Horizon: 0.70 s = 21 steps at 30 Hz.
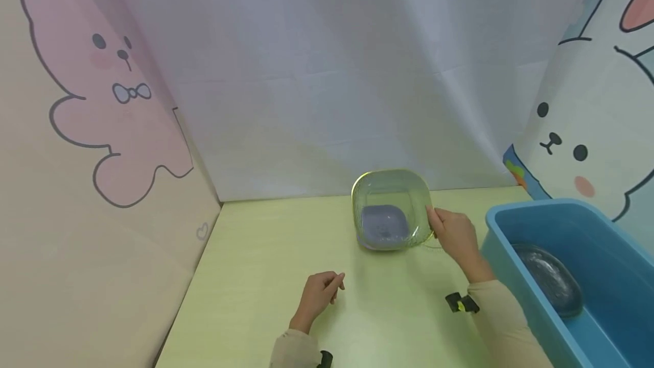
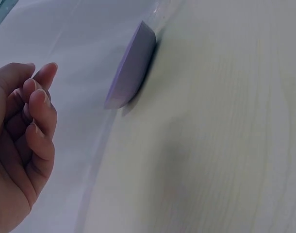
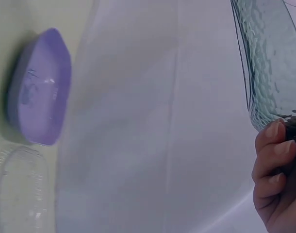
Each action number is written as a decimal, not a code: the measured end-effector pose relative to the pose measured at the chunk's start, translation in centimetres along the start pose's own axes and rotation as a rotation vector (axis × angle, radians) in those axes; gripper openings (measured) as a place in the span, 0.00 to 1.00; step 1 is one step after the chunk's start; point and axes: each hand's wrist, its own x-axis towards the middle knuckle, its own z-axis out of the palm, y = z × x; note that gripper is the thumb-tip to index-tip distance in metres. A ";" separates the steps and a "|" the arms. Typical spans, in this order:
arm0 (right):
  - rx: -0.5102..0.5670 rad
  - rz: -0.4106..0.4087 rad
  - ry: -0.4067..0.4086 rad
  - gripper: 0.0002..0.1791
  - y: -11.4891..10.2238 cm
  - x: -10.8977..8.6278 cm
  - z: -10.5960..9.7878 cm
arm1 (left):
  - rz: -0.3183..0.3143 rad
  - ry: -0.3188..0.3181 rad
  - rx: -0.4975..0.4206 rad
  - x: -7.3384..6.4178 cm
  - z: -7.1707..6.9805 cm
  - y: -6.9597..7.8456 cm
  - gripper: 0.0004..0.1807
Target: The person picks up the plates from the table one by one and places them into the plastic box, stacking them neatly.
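Observation:
My right hand grips the edge of a see-through, rounded-square bowl with a pebbled wall, its rim looking yellow-green. It is held up over the far part of the table; in the right wrist view my fingers curl round its edge. A purple bowl sits on the table, seen through the see-through bowl in the head view. Beside it lies a clear plastic dish with a ridged rim. Nearer the front, my left hand hovers with loosely bent fingers, holding nothing.
A blue tub stands along the right side with a dark, glossy bowl inside. A white sheet hangs behind the pale yellow table. Walls with cartoon animals border the left and right.

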 end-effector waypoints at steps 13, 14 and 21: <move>0.023 -0.011 0.133 0.31 -2.1 7.8 -9.8 | 0.012 0.007 0.031 0.6 -0.2 0.3 0.23; 0.004 -0.004 0.129 0.31 -2.0 8.0 -10.6 | 0.012 0.006 0.030 0.6 -0.2 0.2 0.22; -0.127 0.037 0.060 0.31 -0.1 8.1 -14.9 | -0.004 -0.001 0.032 0.8 0.1 0.1 0.21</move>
